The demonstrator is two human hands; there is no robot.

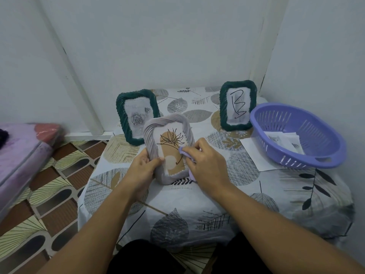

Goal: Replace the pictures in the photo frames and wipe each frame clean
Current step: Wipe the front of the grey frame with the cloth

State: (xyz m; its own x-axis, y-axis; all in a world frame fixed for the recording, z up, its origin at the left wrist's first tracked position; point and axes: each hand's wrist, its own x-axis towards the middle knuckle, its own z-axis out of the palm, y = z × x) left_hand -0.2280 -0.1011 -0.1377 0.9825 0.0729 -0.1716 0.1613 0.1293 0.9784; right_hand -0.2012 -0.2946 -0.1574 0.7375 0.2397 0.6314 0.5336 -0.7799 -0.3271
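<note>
A grey ribbed photo frame [156, 133] with a tan flower picture stands tilted on the table's middle. My left hand [143, 169] grips its left edge, thumb on the front. My right hand [205, 165] holds a small lilac cloth [184, 153] against the frame's right side and glass. Two dark green frames stand upright behind: the left green frame [120, 115] shows a grey rose picture, and the right green frame [223, 107] shows a hand-drawn letter B.
A purple slotted basket [324, 161] holding loose pictures [284, 141] sits at the right, on a white sheet [254, 153]. The leaf-patterned tablecloth [246, 194] covers a small table set in a wall corner. A purple mattress [17, 155] lies left on the tiled floor.
</note>
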